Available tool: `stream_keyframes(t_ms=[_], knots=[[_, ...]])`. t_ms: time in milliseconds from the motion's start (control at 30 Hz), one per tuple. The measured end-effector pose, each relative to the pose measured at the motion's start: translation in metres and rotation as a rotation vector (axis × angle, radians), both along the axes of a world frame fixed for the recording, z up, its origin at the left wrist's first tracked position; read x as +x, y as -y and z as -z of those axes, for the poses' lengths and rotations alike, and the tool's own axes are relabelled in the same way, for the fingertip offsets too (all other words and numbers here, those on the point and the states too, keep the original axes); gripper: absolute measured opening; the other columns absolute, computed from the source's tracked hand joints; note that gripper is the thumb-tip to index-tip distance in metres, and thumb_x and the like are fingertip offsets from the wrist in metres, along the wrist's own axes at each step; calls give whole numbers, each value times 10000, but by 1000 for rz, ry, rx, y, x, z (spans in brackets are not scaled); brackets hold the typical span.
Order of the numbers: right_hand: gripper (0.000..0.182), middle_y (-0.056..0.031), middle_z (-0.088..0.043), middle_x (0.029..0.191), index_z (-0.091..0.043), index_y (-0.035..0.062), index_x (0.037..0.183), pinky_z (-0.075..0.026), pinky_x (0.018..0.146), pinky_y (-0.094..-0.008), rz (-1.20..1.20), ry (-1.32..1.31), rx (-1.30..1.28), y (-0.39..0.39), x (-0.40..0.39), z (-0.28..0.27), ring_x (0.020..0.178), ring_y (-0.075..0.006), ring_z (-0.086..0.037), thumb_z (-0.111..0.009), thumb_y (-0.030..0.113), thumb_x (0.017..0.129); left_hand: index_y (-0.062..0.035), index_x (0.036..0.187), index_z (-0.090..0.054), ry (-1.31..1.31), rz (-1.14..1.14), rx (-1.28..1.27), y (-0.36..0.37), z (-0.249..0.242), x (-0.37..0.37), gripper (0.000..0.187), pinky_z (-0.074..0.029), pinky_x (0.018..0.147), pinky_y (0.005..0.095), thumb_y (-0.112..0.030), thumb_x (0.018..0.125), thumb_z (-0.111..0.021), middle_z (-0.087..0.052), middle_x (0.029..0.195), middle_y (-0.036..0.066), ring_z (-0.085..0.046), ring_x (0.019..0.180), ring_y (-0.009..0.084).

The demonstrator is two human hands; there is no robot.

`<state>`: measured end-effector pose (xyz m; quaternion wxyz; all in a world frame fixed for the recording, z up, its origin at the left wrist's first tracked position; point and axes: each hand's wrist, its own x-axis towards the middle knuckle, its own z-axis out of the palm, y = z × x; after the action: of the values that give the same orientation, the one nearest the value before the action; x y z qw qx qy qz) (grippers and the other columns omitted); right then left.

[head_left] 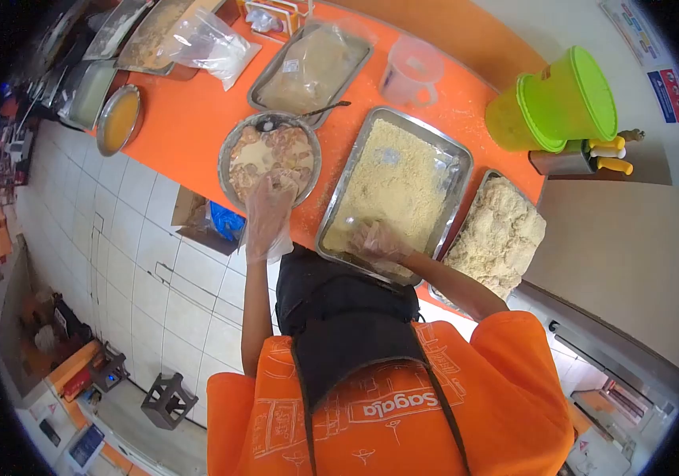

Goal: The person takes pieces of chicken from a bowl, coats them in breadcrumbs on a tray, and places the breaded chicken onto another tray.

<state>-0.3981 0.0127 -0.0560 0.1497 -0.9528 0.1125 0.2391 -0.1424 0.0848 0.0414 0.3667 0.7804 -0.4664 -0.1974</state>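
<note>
Both hands wear clear plastic gloves. My left hand (270,213) reaches into a round metal bowl (224,170) of meat pieces in pale batter (292,147); its fingers are closed at the near side, and what they hold is unclear. Lying on the pale yellow flour (393,178) at the near left of a large metal tray (463,190), my right hand (377,240) has its fingers somewhat apart, with nothing visible in them. A dark-handled utensil (325,109) rests over the bowl's far rim. Right of the flour tray, another tray holds coated pieces (498,234).
Behind the bowl are a flour-dusted tray (312,71) and a bag of white powder (224,59). A bowl of orange liquid (120,119) sits far left. At the back right stand a clear jug (412,71), green tubs (565,99) and yellow-handled knives (613,155).
</note>
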Motion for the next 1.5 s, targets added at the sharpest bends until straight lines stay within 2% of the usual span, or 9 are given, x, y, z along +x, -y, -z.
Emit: stream_keyframes(t_ms=[100, 233, 367, 567, 867, 967, 1100, 1300, 1500], knots=[[319, -93, -612, 992, -594, 90, 1120, -496, 661, -376, 247, 83, 54, 0, 8, -6, 837, -243, -588, -434, 322, 969, 31, 1041, -596, -164, -71, -25, 2, -9, -1, 349, -426, 845, 471, -223, 801, -597, -588, 1018, 245, -545, 972, 427], [267, -37, -617, 807, -603, 65, 956, -472, 551, -312, 807, 479, 546, 13, -10, 14, 629, -179, -562, -492, 308, 966, 52, 1110, -581, -113, -90, 6, 0, -9, 3, 429, -426, 891, 446, -257, 813, -608, -611, 1069, 244, -561, 1013, 401], [266, -1, -575, 715, -596, 74, 944, -420, 490, -241, 1458, 438, 1260, 24, -25, 9, 571, -117, -532, -523, 329, 960, 44, 1157, -582, -144, -67, 75, -2, -1, 12, 457, -430, 921, 418, -279, 837, -624, -625, 1106, 206, -575, 1039, 335], [262, 12, -456, 655, -562, 74, 998, -325, 434, -223, 1525, 386, 2028, 28, -42, 15, 513, -84, -408, -457, 314, 989, 47, 1093, -589, -151, -71, -40, 0, -9, 5, 416, -445, 846, 456, -242, 795, -613, -625, 1026, 252, -586, 966, 417], [315, 10, -469, 699, -561, 63, 1049, -376, 494, -229, 1654, 564, 2135, 43, -54, -2, 575, -102, -456, -444, 347, 984, 53, 1077, -586, -89, -83, -40, -4, -16, 1, 406, -444, 843, 464, -246, 803, -604, -629, 1023, 268, -587, 969, 425], [323, -6, -558, 797, -576, 78, 1059, -463, 616, -259, 1796, 684, 1578, 61, -42, -24, 687, -112, -544, -457, 368, 977, 60, 1036, -582, -28, -94, -37, -5, -16, -1, 384, -440, 830, 469, -244, 803, -601, -621, 990, 267, -580, 947, 429], [475, -78, -632, 1087, -527, 35, 1264, -511, 815, -304, 1523, 796, 1461, 76, -29, -54, 927, -154, -622, -406, 417, 1008, 61, 978, -578, -62, -60, -69, 0, 0, 3, 339, -435, 811, 472, -225, 798, -603, -610, 949, 261, -571, 918, 428], [682, -170, -383, 1466, -354, -58, 1406, -259, 1142, -329, 1247, 946, 1583, 92, -27, -71, 1356, -241, -375, -288, 497, 1016, 62, 1060, -585, -155, -56, -85, 1, -11, 3, 370, -452, 833, 459, -200, 800, -618, -618, 1020, 270, -590, 960, 429], [709, -148, -287, 1530, -295, -66, 1436, -149, 1185, -331, 1122, 923, 1398, 96, -35, -64, 1418, -250, -258, -270, 503, 1013, 60, 1076, -586, -98, -60, -54, -3, -13, 5, 389, -456, 837, 458, -222, 810, -618, -618, 1034, 270, -591, 967, 432]])
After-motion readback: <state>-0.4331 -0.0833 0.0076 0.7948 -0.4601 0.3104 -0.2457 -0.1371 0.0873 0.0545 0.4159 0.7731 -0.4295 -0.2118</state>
